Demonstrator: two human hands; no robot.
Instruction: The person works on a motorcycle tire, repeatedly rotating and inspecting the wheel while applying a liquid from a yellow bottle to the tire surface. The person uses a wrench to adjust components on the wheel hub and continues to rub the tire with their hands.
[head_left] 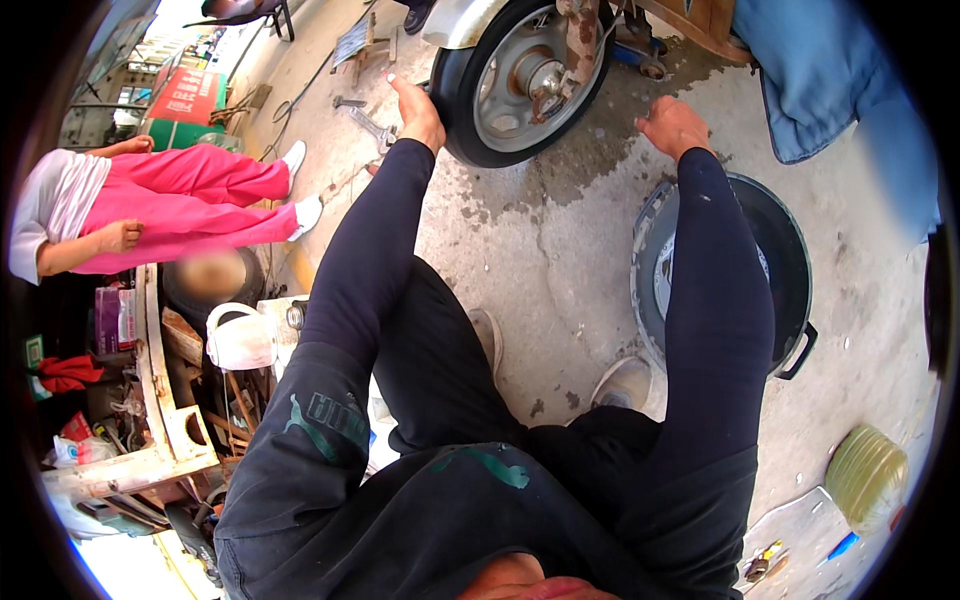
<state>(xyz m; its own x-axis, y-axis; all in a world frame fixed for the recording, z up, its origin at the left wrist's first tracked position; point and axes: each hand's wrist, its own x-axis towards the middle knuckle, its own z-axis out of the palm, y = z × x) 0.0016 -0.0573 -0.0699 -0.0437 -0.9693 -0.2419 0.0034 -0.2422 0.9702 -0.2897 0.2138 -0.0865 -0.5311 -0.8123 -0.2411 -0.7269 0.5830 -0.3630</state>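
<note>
My left hand is beside the left side of a black tyre on a spoked grey wheel. Its fingers stretch out and it holds nothing; whether the palm touches the rubber I cannot tell. To the right of the wheel, apart from it, my right hand hangs in the air over wet concrete with nothing in it. Its thumb sticks out to the left and the other fingers look foreshortened. Beneath my right forearm stands a round black tub with a side handle, its contents partly hidden by the sleeve.
Adjustable wrenches lie left of the wheel. A person in pink trousers stands at left, near a white jug and a cluttered wooden frame. Blue cloth hangs at upper right. A yellowish plastic container sits at lower right.
</note>
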